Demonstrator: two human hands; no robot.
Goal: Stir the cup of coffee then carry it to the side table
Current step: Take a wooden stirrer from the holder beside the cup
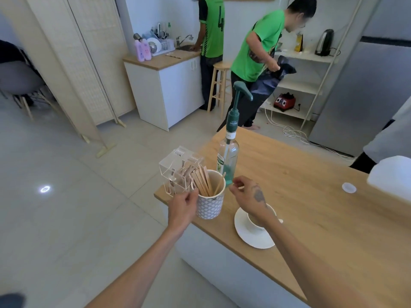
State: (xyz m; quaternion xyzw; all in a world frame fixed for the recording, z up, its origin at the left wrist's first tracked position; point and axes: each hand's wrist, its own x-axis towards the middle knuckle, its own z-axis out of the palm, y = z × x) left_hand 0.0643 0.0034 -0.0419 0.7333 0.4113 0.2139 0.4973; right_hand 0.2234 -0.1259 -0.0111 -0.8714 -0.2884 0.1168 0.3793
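A white coffee cup (255, 222) stands on a white saucer (251, 237) near the wooden counter's front edge, mostly hidden under my right wrist. Left of it is a patterned holder (210, 206) full of wooden stir sticks (203, 181). My left hand (183, 207) rests against the holder's left side, fingers curled at its rim. My right hand (249, 195) hovers just right of the holder, thumb and forefinger pinched close together by one leaning stick (220, 184); whether they grip it is unclear.
A clear acrylic box (178, 167) sits behind the holder. A green pump syrup bottle (229, 150) stands close behind my right hand. A small white lid (348, 187) lies on the counter (311, 185) at right. Two people in green shirts stand by the sink and the shelves.
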